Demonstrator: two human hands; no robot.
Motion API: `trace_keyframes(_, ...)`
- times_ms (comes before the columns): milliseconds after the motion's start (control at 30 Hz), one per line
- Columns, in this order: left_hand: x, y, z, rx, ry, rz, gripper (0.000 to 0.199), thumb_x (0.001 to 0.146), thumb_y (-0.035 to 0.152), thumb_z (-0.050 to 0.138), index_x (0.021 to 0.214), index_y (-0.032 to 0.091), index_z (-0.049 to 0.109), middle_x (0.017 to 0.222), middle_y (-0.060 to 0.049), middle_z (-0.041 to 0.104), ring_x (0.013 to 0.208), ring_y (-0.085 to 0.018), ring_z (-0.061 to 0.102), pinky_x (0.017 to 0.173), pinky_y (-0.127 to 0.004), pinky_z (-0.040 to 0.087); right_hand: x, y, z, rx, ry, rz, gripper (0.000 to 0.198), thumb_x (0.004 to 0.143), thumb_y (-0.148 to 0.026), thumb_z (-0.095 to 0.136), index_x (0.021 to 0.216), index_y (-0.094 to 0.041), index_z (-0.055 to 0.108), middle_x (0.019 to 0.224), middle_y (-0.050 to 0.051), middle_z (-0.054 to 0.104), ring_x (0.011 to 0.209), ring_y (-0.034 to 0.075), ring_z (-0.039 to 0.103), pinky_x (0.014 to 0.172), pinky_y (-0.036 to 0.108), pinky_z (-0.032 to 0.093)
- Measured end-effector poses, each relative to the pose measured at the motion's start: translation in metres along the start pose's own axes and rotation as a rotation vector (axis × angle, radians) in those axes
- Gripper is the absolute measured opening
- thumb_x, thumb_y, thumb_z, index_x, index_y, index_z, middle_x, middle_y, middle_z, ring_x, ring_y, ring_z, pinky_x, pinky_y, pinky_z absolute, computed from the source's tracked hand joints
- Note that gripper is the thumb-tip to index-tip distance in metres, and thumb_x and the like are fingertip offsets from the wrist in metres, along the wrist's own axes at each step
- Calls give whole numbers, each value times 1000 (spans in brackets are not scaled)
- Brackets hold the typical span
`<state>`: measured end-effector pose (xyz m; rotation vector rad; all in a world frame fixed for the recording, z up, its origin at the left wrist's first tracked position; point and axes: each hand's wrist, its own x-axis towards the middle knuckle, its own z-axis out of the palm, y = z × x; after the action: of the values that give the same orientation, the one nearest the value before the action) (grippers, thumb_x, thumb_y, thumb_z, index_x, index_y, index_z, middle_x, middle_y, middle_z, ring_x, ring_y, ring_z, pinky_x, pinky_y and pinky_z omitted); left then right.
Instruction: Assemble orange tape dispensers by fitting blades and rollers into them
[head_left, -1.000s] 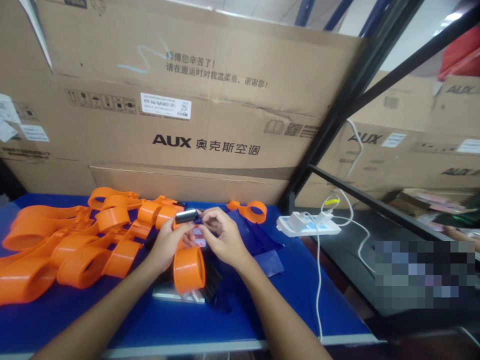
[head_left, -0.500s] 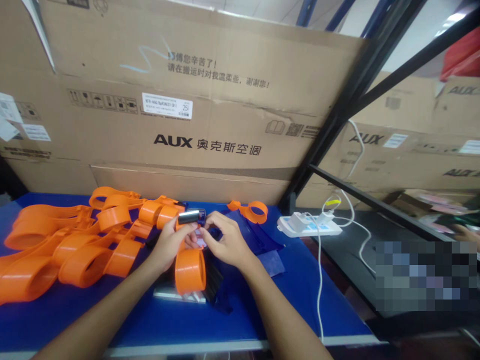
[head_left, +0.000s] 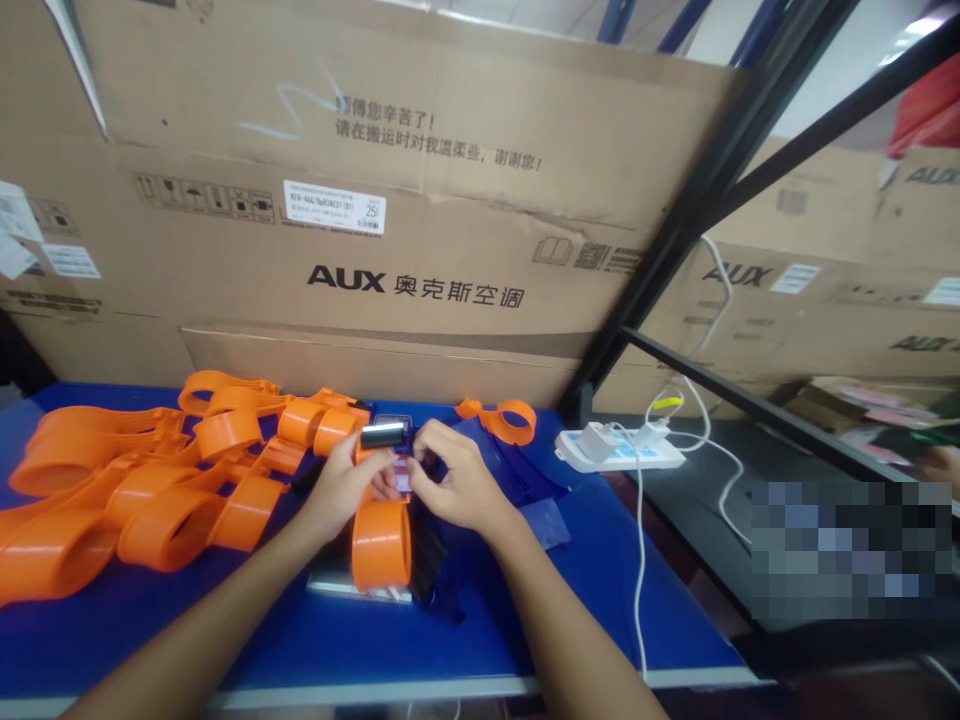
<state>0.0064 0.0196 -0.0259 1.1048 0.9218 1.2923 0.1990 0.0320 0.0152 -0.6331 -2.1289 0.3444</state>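
Left fingers [head_left: 373, 466] hold a glossy, orange, loop-ended piece [head_left: 379, 548].

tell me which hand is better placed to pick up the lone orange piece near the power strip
Likely the right hand: it is nearer the lone orange piece, while the left hand seems to hold a looped orange piece.

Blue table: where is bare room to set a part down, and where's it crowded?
Bare blue table: between the left forearm and right forearm, at the near edge; from the right forearm to the white cable, nearer than the bluish sheet; and near left, between left forearm and orange pieces. Crowded: far left, under those pieces, and around left hand and right hand.
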Motion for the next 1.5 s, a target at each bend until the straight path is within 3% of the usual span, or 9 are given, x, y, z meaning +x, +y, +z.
trace_keyframes(700, -2, 4, 4, -99, 14, -23, 21, 78, 31, 78, 83, 17, 63, 64, -1, 68, 56, -18, 68, 62, -30, 57, 1, -6, 1, 68, -16, 59, 13, 92, -19, 59, 81, -23, 54, 84, 3, 58, 77, 18, 54, 70, 32, 45)
trace_keyframes(833, -7, 12, 9, -219, -52, -62, 24, 79, 33, 79, 89, 18, 64, 65, -1, 69, 54, -16, 67, 58, -27, 55, 1, -6, 0, 201, 96, 161, 17, 96, -29, 60, 81, -22, 56, 82, 3, 59, 76, 18, 56, 72, 32, 46)
trace_keyframes(933, -12, 17, 11, -242, -146, -136, 37, 78, 35, 81, 108, 20, 66, 73, -3, 73, 54, -17, 69, 54, -25, 53, 4, -8, -1, 415, 157, 284, 15, 98, -38, 60, 99, -23, 60, 90, 3, 63, 82, 18, 61, 78, 32, 50)
trace_keyframes(1033, -18, 19, 12, -242, -229, -212, 50, 78, 39, 81, 122, 22, 64, 79, -5, 76, 52, -17, 68, 51, -26, 52, 7, -13, -2, 627, -13, 340, 35, 98, -48, 60, 124, -26, 58, 104, 5, 68, 84, 19, 64, 77, 32, 53)
trace_keyframes(1167, -24, 21, 11, -246, -298, -216, 59, 80, 38, 80, 132, 22, 59, 66, -2, 72, 43, -17, 63, 45, -24, 47, 7, -18, -1, 745, -144, 383, 42, 96, -56, 60, 127, -28, 60, 115, 6, 69, 70, 15, 59, 57, 25, 46)
trace_keyframes(1233, -25, 22, 12, -263, -340, -212, 66, 76, 31, 85, 135, 24, 56, 77, -5, 76, 55, -20, 71, 54, -27, 55, 7, -18, 1, 766, -86, 395, 41, 94, -56, 63, 123, -27, 60, 114, 6, 69, 76, 16, 62, 60, 26, 48)
trace_keyframes(1300, -25, 22, 13, -290, -383, -197, 76, 69, 23, 91, 137, 26, 56, 105, -11, 77, 84, -26, 78, 76, -36, 62, 7, -15, 3, 753, 6, 411, 39, 93, -56, 66, 116, -25, 60, 107, 6, 69, 83, 19, 64, 68, 29, 52)
trace_keyframes(1367, -23, 21, 15, -303, -376, -172, 78, 68, 24, 92, 137, 27, 57, 124, -14, 72, 103, -31, 76, 93, -45, 60, 6, -11, 6, 701, 80, 424, 39, 90, -56, 69, 111, -24, 59, 99, 5, 68, 87, 20, 65, 74, 32, 54)
trace_keyframes(1500, -16, 17, 17, -222, -240, -133, 64, 78, 36, 86, 136, 21, 62, 119, -17, 75, 92, -31, 78, 85, -44, 62, 6, -5, 11, 609, 149, 478, 40, 86, -54, 76, 104, -24, 57, 84, 0, 63, 70, 15, 59, 62, 28, 52)
